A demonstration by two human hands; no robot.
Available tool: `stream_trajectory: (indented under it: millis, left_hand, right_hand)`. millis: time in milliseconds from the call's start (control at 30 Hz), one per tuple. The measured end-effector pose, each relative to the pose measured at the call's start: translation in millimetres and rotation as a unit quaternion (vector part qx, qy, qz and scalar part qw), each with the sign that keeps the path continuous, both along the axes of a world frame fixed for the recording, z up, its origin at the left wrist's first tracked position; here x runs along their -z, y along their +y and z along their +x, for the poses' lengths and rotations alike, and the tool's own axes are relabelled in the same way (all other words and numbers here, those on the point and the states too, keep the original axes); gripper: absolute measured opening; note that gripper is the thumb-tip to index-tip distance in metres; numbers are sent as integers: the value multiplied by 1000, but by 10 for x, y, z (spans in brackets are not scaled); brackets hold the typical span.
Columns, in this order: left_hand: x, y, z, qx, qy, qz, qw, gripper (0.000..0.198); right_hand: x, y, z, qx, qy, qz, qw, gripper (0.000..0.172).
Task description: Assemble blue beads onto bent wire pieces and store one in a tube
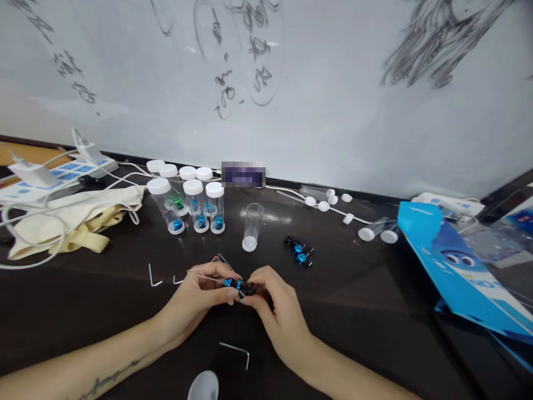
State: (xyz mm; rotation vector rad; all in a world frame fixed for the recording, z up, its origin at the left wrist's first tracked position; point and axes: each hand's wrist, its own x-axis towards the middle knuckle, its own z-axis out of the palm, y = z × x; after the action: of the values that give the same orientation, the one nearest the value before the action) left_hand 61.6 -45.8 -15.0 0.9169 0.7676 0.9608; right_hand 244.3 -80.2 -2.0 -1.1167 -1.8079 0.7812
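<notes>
My left hand [200, 294] and my right hand [277, 308] meet over the dark table [375, 311], pinching one small blue and black part [238, 285] between their fingertips. A thin bent wire [208, 269] rises from the left hand's fingers. More blue and black parts [298, 251] lie in a small heap just beyond my right hand. An open clear tube [252, 226] stands upside down on its white cap behind the hands.
Several capped clear tubes [194, 203] holding blue or green parts stand at the back left. Bent metal keys [155, 276] [237, 351] lie near my arms. A cream cloth bag [79, 222], power strip [62, 169], loose caps [322, 205] and blue packaging [458, 266] surround the area.
</notes>
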Motion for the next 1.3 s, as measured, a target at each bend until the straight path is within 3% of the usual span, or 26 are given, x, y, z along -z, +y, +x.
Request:
stream_trajectory:
  millis: [167, 300, 500, 600, 700, 833, 1000, 1133, 1300]
  left_hand:
    - [2, -2, 3, 1, -6, -4, 1000, 17]
    - [7, 0, -2, 7, -6, -5, 1000, 17]
    - [-22, -20, 7, 21, 6, 17, 1000, 18]
    - [-32, -29, 13, 25, 11, 22, 999, 18]
    - [-19, -23, 10, 12, 9, 15, 1000, 18]
    - [1, -8, 1, -8, 5, -2, 1000, 19]
    - [-9, -11, 1, -8, -2, -12, 1000, 18]
    - [-5, -19, -3, -2, -5, -10, 1000, 17]
    - [-7, -23, 2, 8, 5, 4, 1000, 20]
  right_hand:
    - [43, 21, 5, -5, 46, 44, 998, 15]
    - [33, 15, 12, 10, 31, 28, 999, 3]
    - [30, 6, 22, 6, -52, -12, 999, 44]
    - [44, 7, 20, -1, -55, -8, 998, 49]
    - [33, 4, 13, 4, -57, -8, 998, 40]
    - [10, 1, 3, 5, -25, -1, 1000, 10]
    - [29, 4, 5, -7, 11, 34, 999, 15]
    - [26, 5, 9, 11, -13, 5, 1000, 3]
    - [14, 8, 12, 6, -58, -27, 998, 40]
